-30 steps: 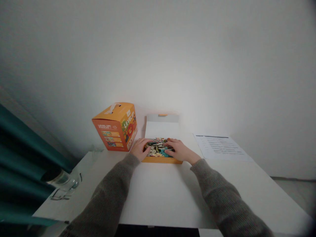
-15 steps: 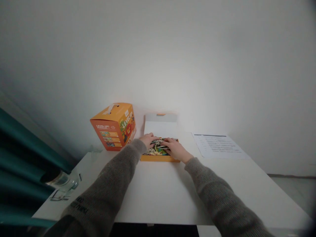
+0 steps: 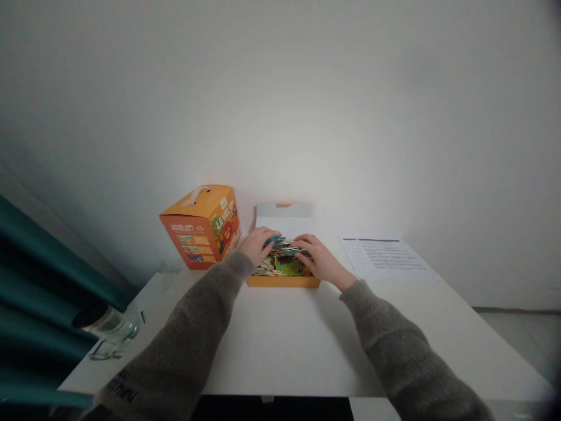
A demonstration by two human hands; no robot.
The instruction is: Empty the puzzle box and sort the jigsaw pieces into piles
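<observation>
A shallow orange box [image 3: 284, 282] lies on the white table with its lid [image 3: 284, 210] raised toward the wall. Many puzzle pieces [image 3: 289, 266] fill it, some standing on edge, green and teal among them. At the box's left side, my left hand [image 3: 258, 244] is closed on teal puzzle pieces, thumb toward me. From the right, my right hand [image 3: 319, 257] grips a bunch of puzzle pieces between thumb and fingers, just above the rest. How many pieces each hand has cannot be made out.
Left of the open box stands an orange carton [image 3: 201, 228] with puzzle pictures. A printed paper sheet [image 3: 390, 257] lies to the right. Near the table's left edge are a glass jar [image 3: 111, 323] and eyeglasses [image 3: 105, 351], beside a teal curtain [image 3: 44, 280]. A wall backs the table.
Both hands have lifted slightly and drawn apart, with puzzle pieces in their grip. Teal pieces now show at my left fingers, and more of a green piece shows in the box.
</observation>
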